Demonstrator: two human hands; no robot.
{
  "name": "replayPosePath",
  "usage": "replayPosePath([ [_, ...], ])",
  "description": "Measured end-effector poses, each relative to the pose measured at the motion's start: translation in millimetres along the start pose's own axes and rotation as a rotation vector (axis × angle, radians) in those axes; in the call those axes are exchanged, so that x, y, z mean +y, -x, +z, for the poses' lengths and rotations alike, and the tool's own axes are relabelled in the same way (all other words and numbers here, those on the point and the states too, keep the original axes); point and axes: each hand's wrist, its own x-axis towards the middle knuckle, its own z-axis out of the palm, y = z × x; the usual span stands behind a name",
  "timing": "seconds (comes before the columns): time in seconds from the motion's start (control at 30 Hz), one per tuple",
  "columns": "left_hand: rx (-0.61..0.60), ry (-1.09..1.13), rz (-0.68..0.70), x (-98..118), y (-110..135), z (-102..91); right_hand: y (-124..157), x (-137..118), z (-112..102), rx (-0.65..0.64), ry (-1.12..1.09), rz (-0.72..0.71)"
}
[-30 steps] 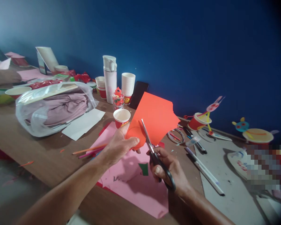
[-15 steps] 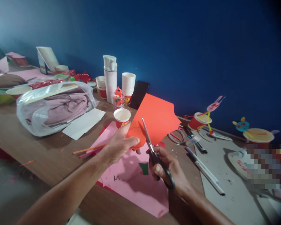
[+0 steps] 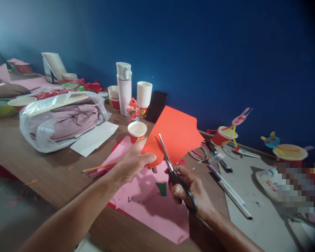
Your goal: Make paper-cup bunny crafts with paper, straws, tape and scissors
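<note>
Against the blue wall (image 3: 199, 52) we see, along the back of the brown table (image 3: 63, 185), a white bottle (image 3: 124, 94), a stack of paper cups (image 3: 144, 94) and a dark phone (image 3: 155, 105), whose lower part the orange sheet (image 3: 178, 131) hides from us. In front of the bottle we note a small clear cup (image 3: 133, 115) of red scraps and a single paper cup (image 3: 137, 129), its base partly covered by the left hand (image 3: 138, 159). To the left lie a plastic bag (image 3: 34, 131) with folded cloth (image 3: 73, 119) and a white sheet (image 3: 94, 140); to the right, decorated cups (image 3: 222, 136) and a marker (image 3: 229, 192). Below the hands we find a pink sheet (image 3: 152, 220) bearing a green scrap (image 3: 162, 189); the left forearm crosses the pencils (image 3: 98, 167) and masks their ends. The orange sheet is held up above the pink one, clamped in the left hand, thumb on top beside a drawn curve, fingers beneath. The right hand (image 3: 187, 185) is closed around the black handles of the scissors (image 3: 166, 152); we see one blade lying across the orange sheet, but cannot tell where the other runs.
</note>
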Motion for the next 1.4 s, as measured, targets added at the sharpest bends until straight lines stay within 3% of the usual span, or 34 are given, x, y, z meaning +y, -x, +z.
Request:
replayPosePath([
  [1.4, -0.094, 0.055, -0.077, -9.2, -4.4, -14.1, -1.2, -9.5, -6.1, -0.061, 0.130, 0.035],
])
